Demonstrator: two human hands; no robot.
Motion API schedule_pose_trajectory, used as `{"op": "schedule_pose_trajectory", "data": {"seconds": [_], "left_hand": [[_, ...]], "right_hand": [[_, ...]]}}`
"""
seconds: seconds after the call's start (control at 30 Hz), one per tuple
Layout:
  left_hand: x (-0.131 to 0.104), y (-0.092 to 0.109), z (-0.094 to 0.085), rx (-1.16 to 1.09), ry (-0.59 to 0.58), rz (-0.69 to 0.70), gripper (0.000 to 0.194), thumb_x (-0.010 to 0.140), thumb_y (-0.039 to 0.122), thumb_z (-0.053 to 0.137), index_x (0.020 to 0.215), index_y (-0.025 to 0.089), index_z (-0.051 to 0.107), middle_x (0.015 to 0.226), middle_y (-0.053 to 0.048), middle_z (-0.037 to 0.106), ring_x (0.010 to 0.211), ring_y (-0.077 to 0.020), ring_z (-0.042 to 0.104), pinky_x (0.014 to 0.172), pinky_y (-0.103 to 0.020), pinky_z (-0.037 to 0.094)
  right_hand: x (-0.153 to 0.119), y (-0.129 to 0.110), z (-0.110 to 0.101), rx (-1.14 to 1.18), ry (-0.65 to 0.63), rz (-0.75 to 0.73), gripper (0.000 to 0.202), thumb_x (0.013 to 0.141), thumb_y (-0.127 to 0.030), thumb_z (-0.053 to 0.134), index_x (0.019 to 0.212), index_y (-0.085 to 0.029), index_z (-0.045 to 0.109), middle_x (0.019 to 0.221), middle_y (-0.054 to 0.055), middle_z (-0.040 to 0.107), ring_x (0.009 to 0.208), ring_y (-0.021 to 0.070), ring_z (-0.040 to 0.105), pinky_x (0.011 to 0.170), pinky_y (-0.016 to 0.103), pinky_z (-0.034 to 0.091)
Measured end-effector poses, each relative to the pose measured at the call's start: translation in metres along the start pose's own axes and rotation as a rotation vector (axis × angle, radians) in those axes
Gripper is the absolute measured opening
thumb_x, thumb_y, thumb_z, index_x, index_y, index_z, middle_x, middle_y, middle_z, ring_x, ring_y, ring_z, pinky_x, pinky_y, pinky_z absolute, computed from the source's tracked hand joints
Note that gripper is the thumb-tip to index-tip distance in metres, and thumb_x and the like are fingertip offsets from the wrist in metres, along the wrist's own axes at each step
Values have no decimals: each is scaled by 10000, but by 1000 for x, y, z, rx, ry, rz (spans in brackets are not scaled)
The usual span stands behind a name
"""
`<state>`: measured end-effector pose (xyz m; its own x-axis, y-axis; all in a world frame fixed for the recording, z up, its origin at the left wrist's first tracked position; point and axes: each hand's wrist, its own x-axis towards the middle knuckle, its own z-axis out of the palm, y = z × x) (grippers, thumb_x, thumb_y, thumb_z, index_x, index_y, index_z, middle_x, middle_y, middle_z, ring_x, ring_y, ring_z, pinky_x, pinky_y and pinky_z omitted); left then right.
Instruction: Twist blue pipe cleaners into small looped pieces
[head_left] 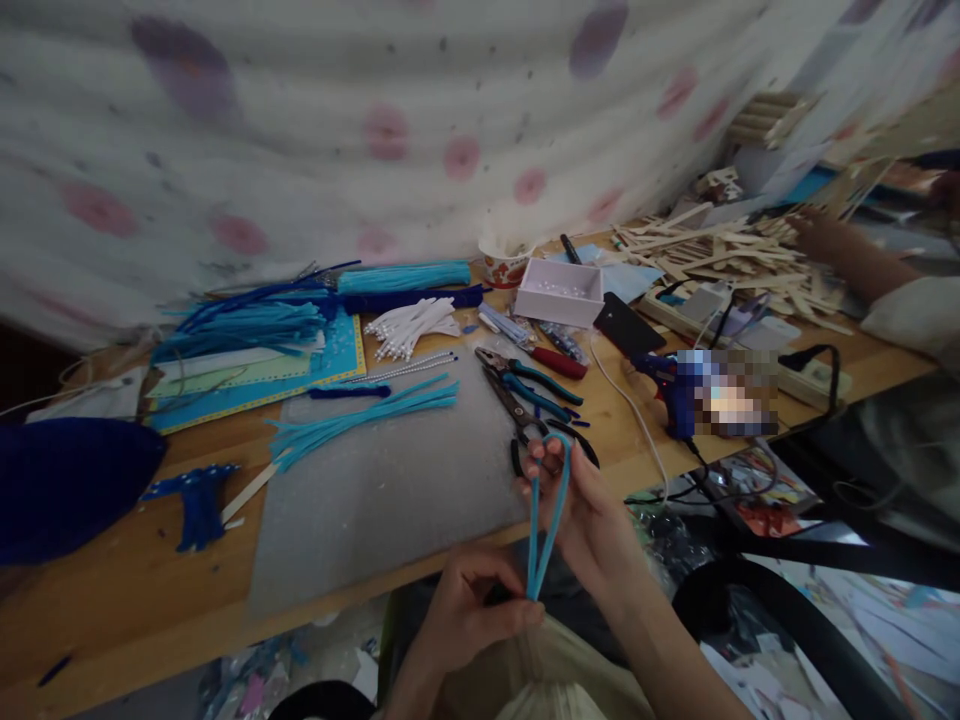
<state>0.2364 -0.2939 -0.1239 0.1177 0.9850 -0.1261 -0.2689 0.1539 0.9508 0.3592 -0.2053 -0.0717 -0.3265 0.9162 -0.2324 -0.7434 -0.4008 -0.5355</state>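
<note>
A light blue pipe cleaner (556,520) is bent into a narrow loop, its rounded end up and its lower ends together. My left hand (476,605) pinches those lower ends in front of the table edge. Around the upper bend, the fingers of my right hand (581,500) are curled, holding it. Just beyond my right hand lie black-handled scissors (517,410) and teal-handled pliers (536,385). A bundle of light blue pipe cleaners (360,418) rests on the grey mat (367,510).
Blue pipe cleaners (255,325) and white ones (414,325) lie at the back, beside a white box (559,292). A phone (628,324), a glue gun (671,390) and a power strip (810,380) are to the right. Another person's arm (855,260) reaches over wooden sticks (720,250).
</note>
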Motion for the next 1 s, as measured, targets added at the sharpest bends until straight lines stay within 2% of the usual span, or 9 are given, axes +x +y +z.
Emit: {"op": "schedule_pose_trajectory", "data": {"seconds": [0.17,0.37,0.53,0.67,0.83,1.0], "left_hand": [[-2,6,-3,135,30,65,388,707,506,762,564,175,618,571,-16,605,584,-135,531,594,-264,394],[-1,23,-8,103,18,53,388,724,478,761,532,169,625,552,-29,627,577,-141,541,581,-264,382],[2,23,-5,84,14,84,395,730,498,752,540,175,625,563,-35,650,578,-147,556,595,-276,398],[8,25,-9,81,36,94,418,736,541,731,547,183,626,573,-32,647,594,-152,570,618,-284,420],[18,25,-19,10,-14,87,304,774,429,736,604,183,682,608,-31,656,613,-146,581,613,-268,429],[27,19,-25,-92,-2,36,264,749,417,761,615,199,693,604,-16,666,584,-135,572,594,-260,422]], "right_hand": [[-1,-9,-3,-42,-20,50,188,734,-368,801,793,-230,688,845,-11,723,787,116,668,788,251,545],[0,-19,-2,-56,-128,119,167,732,-331,809,780,-228,686,775,-9,745,753,121,694,777,251,550],[4,-20,1,-15,-150,119,163,735,-322,811,793,-231,688,754,-18,731,733,112,684,793,262,550],[12,-21,4,-35,-145,99,162,719,-304,825,793,-238,697,747,-14,734,732,122,678,814,293,546],[31,-21,4,-63,-113,40,186,646,-289,873,762,-242,736,790,-9,757,807,126,688,876,287,533],[47,-18,2,-72,-72,33,212,583,-243,900,726,-279,747,724,-16,771,909,202,713,927,383,529]]}}
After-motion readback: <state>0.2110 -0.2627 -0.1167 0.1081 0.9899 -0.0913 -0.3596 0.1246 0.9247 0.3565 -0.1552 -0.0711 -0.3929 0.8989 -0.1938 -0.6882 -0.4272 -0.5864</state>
